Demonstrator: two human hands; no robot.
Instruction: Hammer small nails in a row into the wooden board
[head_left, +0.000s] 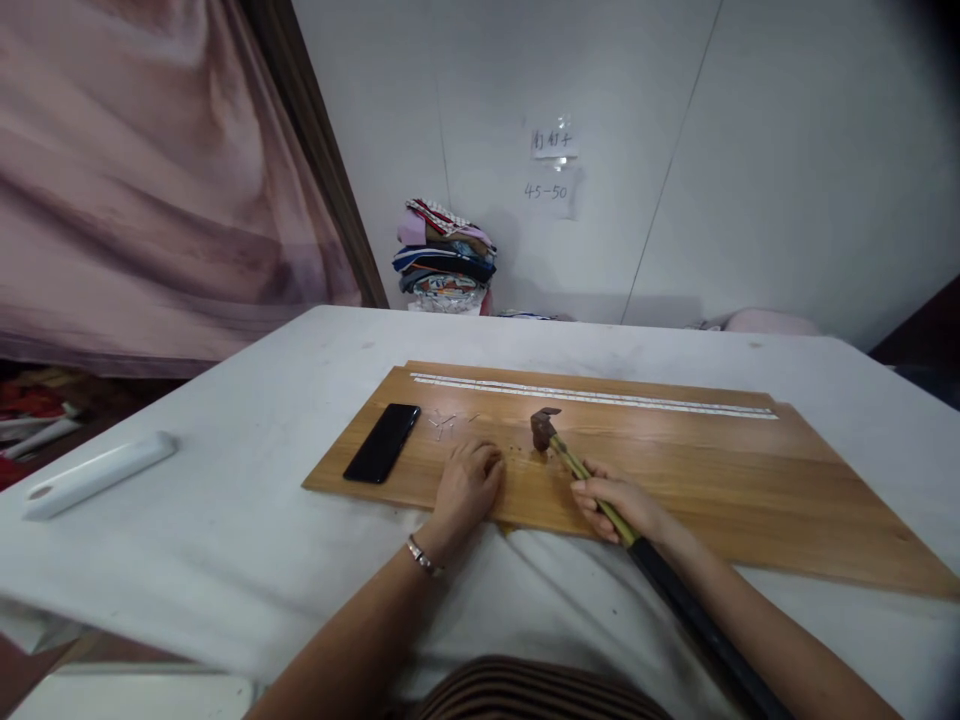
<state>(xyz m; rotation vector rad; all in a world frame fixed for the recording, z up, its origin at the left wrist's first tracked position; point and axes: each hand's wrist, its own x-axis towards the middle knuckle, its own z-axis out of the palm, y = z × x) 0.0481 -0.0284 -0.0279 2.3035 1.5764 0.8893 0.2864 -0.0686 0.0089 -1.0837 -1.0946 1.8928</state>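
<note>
My right hand (615, 498) grips a claw hammer (592, 475) partway along its yellowish handle. The lower handle is black and runs back beside my forearm. Its rusty brown head is low over a wood-grain board (675, 470), by some small dark marks; contact cannot be made out. My left hand (469, 480) rests on the board near its front edge, left of the hammer head, with loosely bent fingers and no object visible in them. Several thin nails (444, 422) lie loose beyond my left hand. A black phone (382, 443) lies at the board's left end.
Two white printed strips (592, 393) run along the board's far side. The board lies on a white-covered table (247, 420), with a long white plastic piece (101, 475) at left. Folded cloths (446, 255) are stacked by the wall; a pink curtain (150, 180) hangs left.
</note>
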